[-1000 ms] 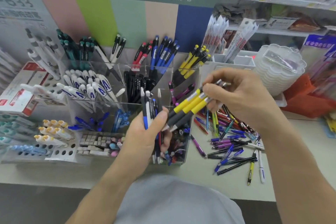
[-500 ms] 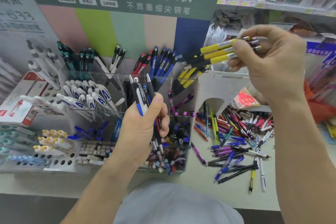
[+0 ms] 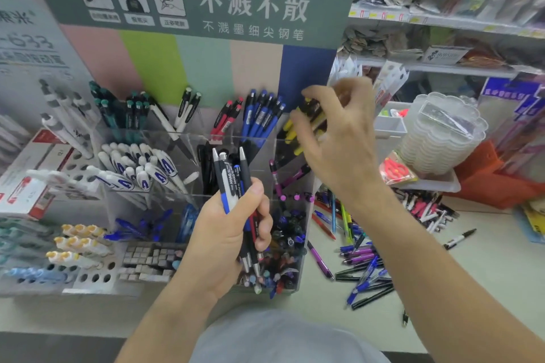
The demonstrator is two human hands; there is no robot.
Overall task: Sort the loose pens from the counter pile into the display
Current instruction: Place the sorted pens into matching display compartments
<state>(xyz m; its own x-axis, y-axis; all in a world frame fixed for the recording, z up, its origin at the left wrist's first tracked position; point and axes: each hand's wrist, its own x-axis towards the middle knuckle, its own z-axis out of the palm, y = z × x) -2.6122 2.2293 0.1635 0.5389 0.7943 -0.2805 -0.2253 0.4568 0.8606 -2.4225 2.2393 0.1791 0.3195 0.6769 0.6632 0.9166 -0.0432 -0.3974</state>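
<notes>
- The left hand (image 3: pixel 227 242) is held in front of the clear display (image 3: pixel 188 138), its grip closed around a bundle of pens (image 3: pixel 236 186) that stand upright, with black, white and blue barrels and silver tips pointing up.
- The right hand (image 3: pixel 339 141) reaches over the display's back right compartment, fingers curled around yellow-and-black pens (image 3: pixel 306 124); motion blur hides how tightly the grip closes on them.
- Just left of those, blue pens (image 3: pixel 262 115) and red pens (image 3: pixel 227 121) stand tilted in their own back compartments.
- The loose pile of pens (image 3: pixel 362 262) lies on the table (image 3: pixel 486 274) to the right of the display, under the right forearm; purple, blue, black and red barrels cross one another.
- One black-and-white pen (image 3: pixel 460 239) lies apart from the pile, further right.
- A stack of clear scalloped trays (image 3: pixel 442 138) stands behind the pile.
</notes>
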